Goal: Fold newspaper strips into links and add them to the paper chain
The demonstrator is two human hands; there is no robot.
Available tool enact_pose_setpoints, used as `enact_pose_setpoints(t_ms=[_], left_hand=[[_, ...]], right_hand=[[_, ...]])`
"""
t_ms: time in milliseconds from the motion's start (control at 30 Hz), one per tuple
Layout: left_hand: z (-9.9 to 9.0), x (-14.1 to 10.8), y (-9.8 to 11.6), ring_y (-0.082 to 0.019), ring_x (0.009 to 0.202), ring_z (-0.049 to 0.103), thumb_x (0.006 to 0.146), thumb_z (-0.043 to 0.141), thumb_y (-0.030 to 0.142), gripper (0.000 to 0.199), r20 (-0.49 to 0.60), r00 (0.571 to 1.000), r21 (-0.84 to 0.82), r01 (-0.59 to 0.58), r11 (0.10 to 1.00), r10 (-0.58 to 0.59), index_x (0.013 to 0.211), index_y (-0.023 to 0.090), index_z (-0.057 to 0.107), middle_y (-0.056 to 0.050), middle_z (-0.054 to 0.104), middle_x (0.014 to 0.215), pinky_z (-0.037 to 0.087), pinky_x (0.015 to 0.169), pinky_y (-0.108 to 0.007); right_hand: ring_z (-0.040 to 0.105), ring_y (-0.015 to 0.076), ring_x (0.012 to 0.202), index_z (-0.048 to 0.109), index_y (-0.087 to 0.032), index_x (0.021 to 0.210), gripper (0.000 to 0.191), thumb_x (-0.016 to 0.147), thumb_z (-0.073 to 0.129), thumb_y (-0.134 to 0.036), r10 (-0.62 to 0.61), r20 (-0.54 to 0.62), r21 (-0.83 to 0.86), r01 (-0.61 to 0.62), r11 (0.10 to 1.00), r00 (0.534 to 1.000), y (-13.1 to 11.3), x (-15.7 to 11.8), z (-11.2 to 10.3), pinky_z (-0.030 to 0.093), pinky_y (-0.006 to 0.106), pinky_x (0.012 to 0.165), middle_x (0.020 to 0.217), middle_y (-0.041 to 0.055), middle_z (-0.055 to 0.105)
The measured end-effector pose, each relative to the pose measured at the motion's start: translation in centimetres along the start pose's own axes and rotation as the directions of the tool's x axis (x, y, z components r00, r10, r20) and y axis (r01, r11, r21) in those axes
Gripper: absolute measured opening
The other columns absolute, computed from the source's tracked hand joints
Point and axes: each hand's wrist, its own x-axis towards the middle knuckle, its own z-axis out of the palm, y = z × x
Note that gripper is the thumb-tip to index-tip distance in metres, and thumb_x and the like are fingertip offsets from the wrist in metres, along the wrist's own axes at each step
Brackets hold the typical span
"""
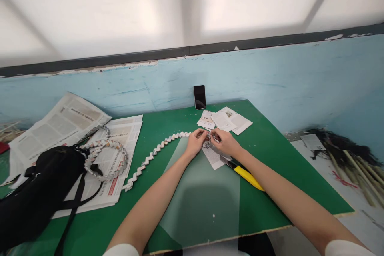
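Note:
A zigzag chain of folded paper [146, 161] runs diagonally over the green table up to my left hand [196, 141], whose fingers are pinched on its upper end. Close beside it, my right hand [221, 141] is closed on a small folded paper piece [207, 142] between the two hands. Fingertips partly hide that piece. Under the hands lies a printed paper sheet [215, 159]. A yellow-handled knife [247, 177] rests beside my right forearm. Beyond the hands are cut paper pieces [237, 121].
A black phone [199, 97] leans against the blue wall. At left, a black bag [45, 192] and a coiled paper chain [106, 160] lie over newspapers [129, 128]. A translucent sheet [207, 208] covers the front of the green table [270, 148].

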Motion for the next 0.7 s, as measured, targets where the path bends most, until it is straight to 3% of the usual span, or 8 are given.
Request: enact_pose_setpoints(t_ms=[167, 467, 700], left_hand=[[-0.04, -0.15, 0.26, -0.019, 0.082, 0.068, 0.081, 0.075, 0.051, 0.035, 0.034, 0.999, 0.020, -0.029, 0.999, 0.028, 0.088, 0.018, 0.070, -0.006, 0.072, 0.090, 0.054, 0.077, -0.031], [-0.14, 0.03, -0.15, -0.020, 0.082, 0.069, 0.077, 0.079, 0.050, 0.036, 0.024, 0.999, 0.015, -0.028, 1.000, 0.027, 0.088, 0.017, 0.070, -0.006, 0.073, 0.088, 0.054, 0.079, -0.032], [-0.01, 0.08, -0.61, -0.020, 0.084, 0.068, 0.079, 0.076, 0.047, 0.034, 0.029, 0.998, 0.052, -0.050, 0.997, 0.049, 0.088, 0.016, 0.067, -0.007, 0.072, 0.088, 0.054, 0.081, -0.032]], right_hand=[[0.050, 0.0161, 0.057, 0.056, -0.022, 0.089, 0.008, 0.095, 0.053, -0.028, 0.024, 0.053, -0.005, -0.023, 1.000, 0.998, -0.05, 0.14, -0.63, 0.036, 0.027, 0.057, 0.065, -0.0018, 0.051], [0.051, 0.0159, 0.058, 0.055, -0.021, 0.091, 0.008, 0.094, 0.052, -0.028, 0.090, 0.030, -0.037, -0.089, 0.995, 0.996, -0.45, 0.16, -0.46, 0.035, 0.026, 0.058, 0.067, -0.0005, 0.055], [0.048, 0.0140, 0.055, 0.051, -0.022, 0.084, 0.008, 0.089, 0.054, -0.027, 0.148, 0.093, -0.017, -0.147, 0.989, 0.985, -0.56, 0.35, -0.51, 0.033, 0.025, 0.056, 0.066, -0.0017, 0.053]])
